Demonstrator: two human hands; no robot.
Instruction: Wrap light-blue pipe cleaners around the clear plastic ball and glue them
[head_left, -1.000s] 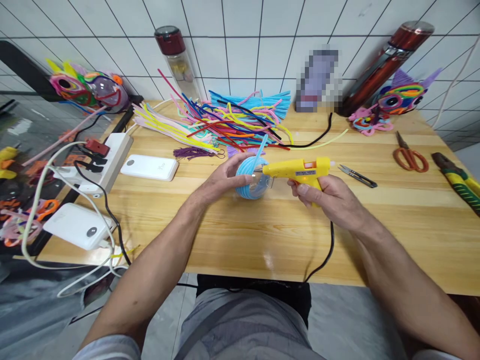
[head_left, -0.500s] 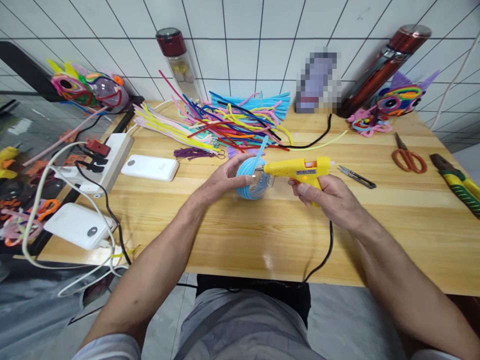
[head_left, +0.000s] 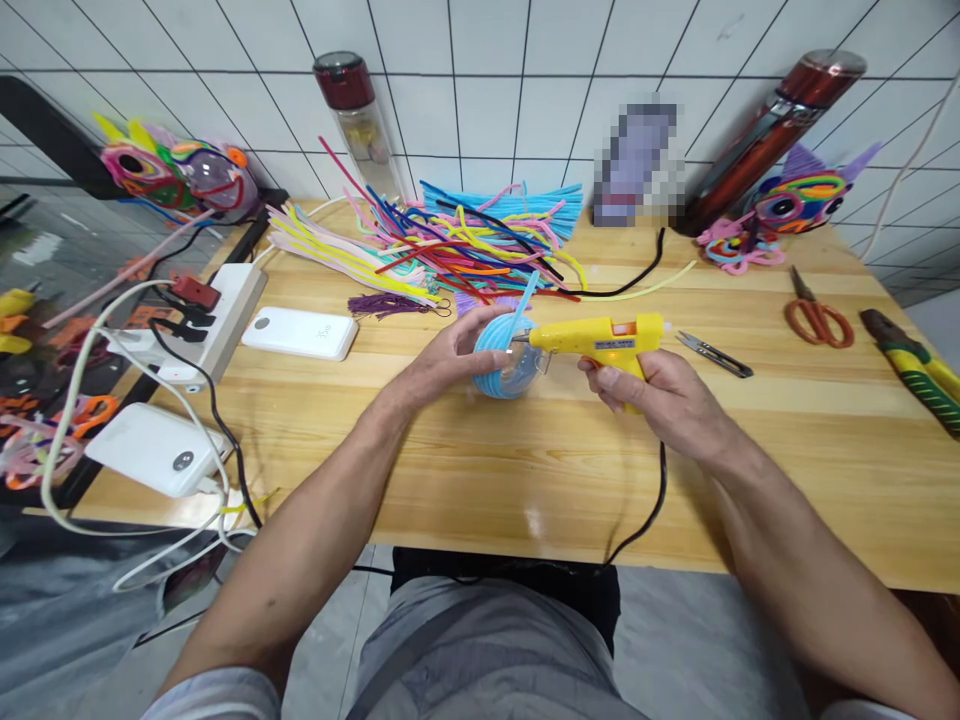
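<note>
My left hand (head_left: 459,352) is wrapped round a clear rounded piece (head_left: 523,372) partly covered in coiled light-blue pipe cleaner (head_left: 489,366). One blue end sticks up from the coil. In my right hand (head_left: 651,392) is a yellow glue gun (head_left: 592,336), held by its handle, with its nozzle pointing left at the edge of the blue coil. A small orange light glows on the gun's body. Whether the nozzle tip touches the coil I cannot tell. The gun's black cord (head_left: 660,500) hangs down over the table's front edge.
Colourful pipe cleaners (head_left: 480,240) lie in a pile behind my hands. Snips (head_left: 715,354), scissors (head_left: 816,312) and pliers (head_left: 915,370) are on the right. White power banks (head_left: 300,333), a power strip (head_left: 225,325) and looping cables occupy the left. Two bottles stand by the wall.
</note>
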